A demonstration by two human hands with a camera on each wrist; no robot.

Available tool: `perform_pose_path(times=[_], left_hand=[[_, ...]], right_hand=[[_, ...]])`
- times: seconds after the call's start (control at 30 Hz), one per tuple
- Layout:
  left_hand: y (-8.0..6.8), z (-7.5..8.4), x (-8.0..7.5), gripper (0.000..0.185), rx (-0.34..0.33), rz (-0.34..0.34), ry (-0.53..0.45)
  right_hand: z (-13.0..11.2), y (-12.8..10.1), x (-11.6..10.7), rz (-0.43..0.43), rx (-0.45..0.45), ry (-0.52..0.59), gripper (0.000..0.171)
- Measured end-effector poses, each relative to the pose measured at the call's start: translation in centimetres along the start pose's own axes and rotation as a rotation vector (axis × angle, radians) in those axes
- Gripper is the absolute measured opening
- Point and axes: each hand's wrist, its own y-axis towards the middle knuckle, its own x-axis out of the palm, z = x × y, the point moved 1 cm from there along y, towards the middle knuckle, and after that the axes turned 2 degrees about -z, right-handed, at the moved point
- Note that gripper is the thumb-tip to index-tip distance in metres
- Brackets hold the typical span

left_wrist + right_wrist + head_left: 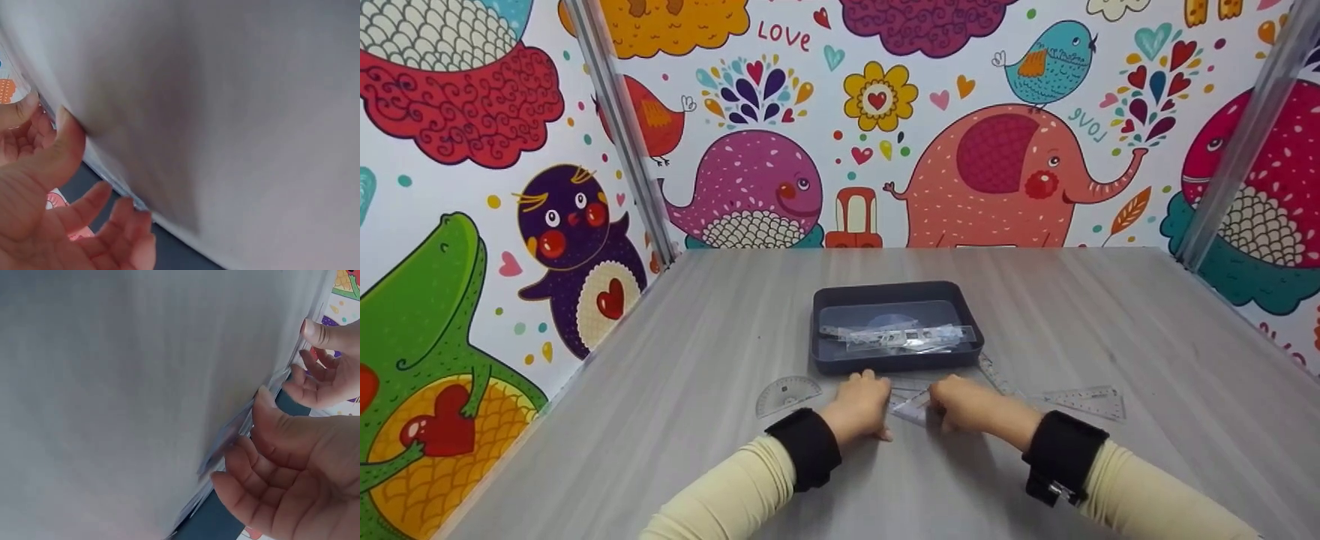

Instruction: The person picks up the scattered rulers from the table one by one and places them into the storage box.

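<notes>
Set square (912,411), clear plastic with a pointed corner, lies at six o'clock of the dark box (847,365). Right hand (966,405) pinches it between thumb and fingers, concealing part of its outline. Left hand (858,406), at the set square's nine o'clock, is loosely spread; whether it touches plastic cannot be determined. Glare and overlap obscure the transparent strips (911,339) inside the box (individual shapes merge). Semicircular protractor (786,395) lies at eight o'clock of the box; tapered, graduated plate (1085,403) at four. Tabletop (705,330) shows grey, wood-like streaks.
</notes>
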Motion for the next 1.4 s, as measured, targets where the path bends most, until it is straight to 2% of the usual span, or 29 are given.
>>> perform_pose_path(times=[0.23, 0.33, 0.4, 0.47, 0.6, 0.73, 0.83, 0.9, 1.03, 1.13, 1.27, 1.4], left_hand=[[0.3, 0.0, 0.0, 0.050, 0.003, -0.014, 0.001], [0.5, -0.1, 0.0, 0.046, 0.014, -0.009, -0.012], [0.5, -0.1, 0.0, 0.042, 0.018, -0.011, -0.023], [0.5, 0.0, 0.0, 0.039, 0.022, -0.018, -0.032], [0.4, 0.0, -0.1, 0.038, 0.040, -0.026, -0.025], [0.4, 0.0, 0.0, 0.037, 0.049, -0.022, -0.025], [0.4, 0.0, 0.1, 0.036, 0.048, -0.028, -0.037], [0.4, 0.1, 0.1, 0.036, 0.053, -0.025, -0.033], [0.5, 0.3, 0.0, 0.036, 0.054, -0.023, -0.010], [0.5, 0.5, -0.3, 0.035, 0.019, -0.066, -0.011], [0.7, 1.1, -0.8, 0.038, -0.034, -0.144, -0.076], [0.8, 1.7, -1.1, 0.045, -0.062, -0.145, -0.170]], right_hand=[[0.7, 0.2, 0.4, -0.007, -0.184, 0.007, 0.032], [0.8, 0.3, 0.5, 0.004, -0.210, 0.020, 0.033], [0.7, 0.3, 0.5, 0.012, -0.188, 0.011, 0.032], [0.5, 0.3, 0.4, 0.014, -0.129, -0.019, 0.028], [-0.1, 0.2, 0.1, 0.000, 0.010, -0.141, 0.017], [-0.6, 0.0, 0.1, -0.003, 0.082, -0.211, 0.018], [-0.8, -0.1, 0.2, 0.019, 0.099, -0.229, 0.027], [-0.8, 0.0, 0.2, 0.047, 0.077, -0.264, 0.034], [-0.7, 0.2, 0.3, 0.098, -0.073, -0.393, 0.050], [-0.7, 0.6, 0.1, 0.057, -0.176, -0.457, 0.063], [-0.9, 1.4, -0.3, -0.055, -0.184, -0.479, 0.066], [-0.9, 2.1, -0.5, -0.097, -0.168, -0.486, 0.059]])
